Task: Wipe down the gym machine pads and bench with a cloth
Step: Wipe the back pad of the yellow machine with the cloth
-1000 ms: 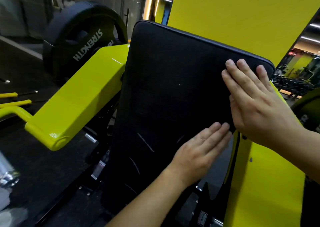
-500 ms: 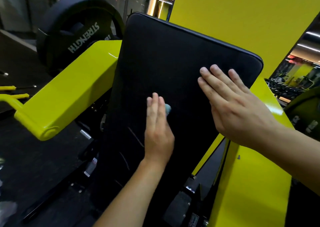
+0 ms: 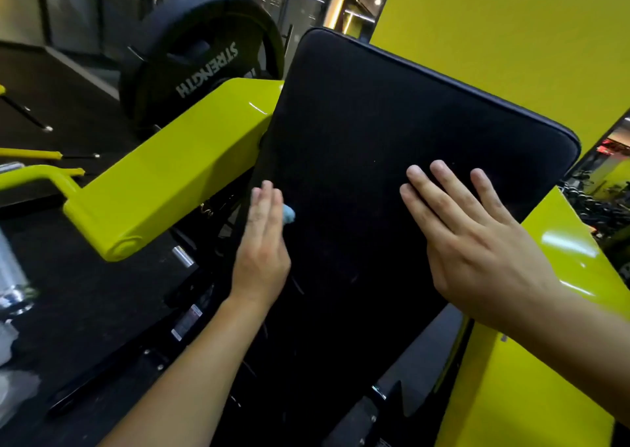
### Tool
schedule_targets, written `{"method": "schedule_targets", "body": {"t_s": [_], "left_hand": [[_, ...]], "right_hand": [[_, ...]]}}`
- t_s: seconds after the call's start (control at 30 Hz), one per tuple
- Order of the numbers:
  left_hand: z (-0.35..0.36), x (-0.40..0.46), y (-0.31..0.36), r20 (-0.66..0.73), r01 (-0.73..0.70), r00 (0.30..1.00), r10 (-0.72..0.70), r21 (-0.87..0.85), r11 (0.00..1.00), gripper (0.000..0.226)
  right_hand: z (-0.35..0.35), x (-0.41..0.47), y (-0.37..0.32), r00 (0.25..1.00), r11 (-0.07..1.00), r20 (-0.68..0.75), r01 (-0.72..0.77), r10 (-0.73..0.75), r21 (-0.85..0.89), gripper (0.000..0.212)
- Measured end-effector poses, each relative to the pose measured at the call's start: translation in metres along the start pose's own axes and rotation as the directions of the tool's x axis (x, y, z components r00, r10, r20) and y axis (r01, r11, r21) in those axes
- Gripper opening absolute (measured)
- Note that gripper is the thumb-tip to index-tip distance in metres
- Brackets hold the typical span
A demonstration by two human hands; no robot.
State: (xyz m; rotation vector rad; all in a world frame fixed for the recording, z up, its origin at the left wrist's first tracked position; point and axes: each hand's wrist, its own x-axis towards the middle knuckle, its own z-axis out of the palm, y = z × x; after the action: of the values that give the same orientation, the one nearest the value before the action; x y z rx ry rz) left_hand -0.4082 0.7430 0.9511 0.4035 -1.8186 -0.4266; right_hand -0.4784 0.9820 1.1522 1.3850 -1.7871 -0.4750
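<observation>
The left hand (image 3: 260,242) lies flat with straight fingers close together, pressing a small pale-blue cloth (image 3: 288,214) against the left edge of the pad (image 3: 368,160), only a soft crumpled corner of the cloth showing beside the fingers. The right hand (image 3: 477,242) rests spread and flat on the pad's right half, fingertips short of its rounded, piped corner. The pad is a matte black, finely textured slab, flanked by a glossy yellow-green arm (image 3: 177,180) touching its left edge, with a black weight plate (image 3: 204,64) behind.

Black pad (image 3: 392,160), light blue cloth (image 3: 289,214), yellow-green machine arm (image 3: 177,173).
</observation>
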Motion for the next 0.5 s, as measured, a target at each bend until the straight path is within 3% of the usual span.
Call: {"method": "schedule_targets", "body": {"t_s": [0.07,0.17,0.33,0.43,0.5], "left_hand": [[0.002,0.0,0.003,-0.021,0.164,0.986,-0.166,-0.061,0.985,0.059],[0.013,-0.015,0.05,-0.031,0.153,0.987,-0.16,-0.158,0.975,0.056],[0.035,-0.069,0.122,0.031,-0.22,0.97,0.24,-0.296,0.929,0.057],[0.026,-0.071,0.103,0.106,-0.474,0.842,0.529,-0.325,0.818,0.051],[0.014,-0.052,0.067,0.179,-0.597,0.743,0.645,-0.259,0.759,0.049]], "right_hand": [[0.001,-0.004,-0.001,1.0,1.0,0.014,-0.019,0.019,-0.008,0.065],[0.001,-0.007,-0.003,0.998,0.999,0.03,-0.047,0.047,0.003,0.067],[-0.002,-0.006,-0.009,0.994,0.995,0.066,-0.093,0.091,0.021,0.068],[-0.003,-0.01,-0.013,0.991,0.994,0.089,-0.104,0.101,0.028,0.069],[-0.005,-0.012,-0.016,0.989,0.993,0.1,-0.113,0.109,0.031,0.069]]}}
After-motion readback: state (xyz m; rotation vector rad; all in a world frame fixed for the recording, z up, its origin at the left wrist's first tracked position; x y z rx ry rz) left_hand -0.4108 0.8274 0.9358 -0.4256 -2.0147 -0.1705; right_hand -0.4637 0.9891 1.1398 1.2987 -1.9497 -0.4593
